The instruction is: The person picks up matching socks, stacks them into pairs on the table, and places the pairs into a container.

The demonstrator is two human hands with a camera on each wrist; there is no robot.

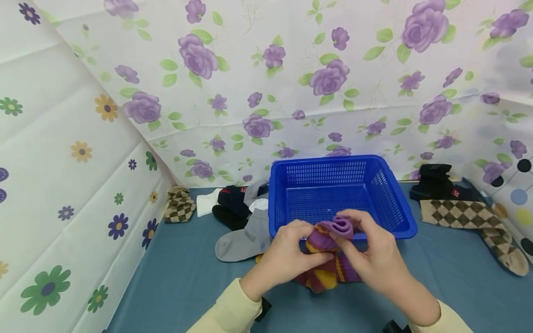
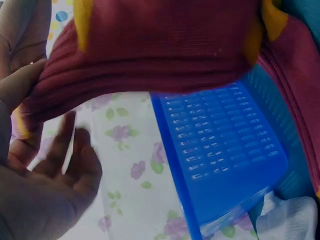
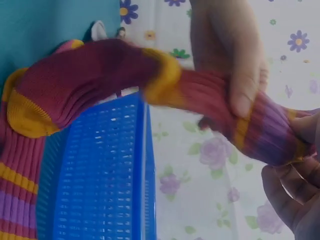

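Both hands hold a striped sock [image 1: 325, 238] in maroon, purple and yellow, just in front of the blue basket's near rim. My left hand [image 1: 285, 254] grips its ribbed leg, the thumb lying across the knit in the right wrist view. At the purple cuff [image 1: 343, 226], which is curled over, my right hand [image 1: 372, 252] pinches the edge between thumb and fingers. The foot of the held sock hangs down, with its yellow patch [image 3: 30, 115] showing in the right wrist view. A matching striped sock [image 3: 20, 185] lies on the table below, partly hidden by the hands.
The blue plastic basket [image 1: 341, 158] stands against the flowered cloth backdrop [image 1: 233, 92]. Left of it lie a grey sock [image 1: 239, 243], a black sock [image 1: 229, 218], a white sock [image 1: 207, 203] and a checkered sock [image 1: 179, 208]. Right are another checkered sock [image 1: 458, 212] and black socks [image 1: 433, 182].
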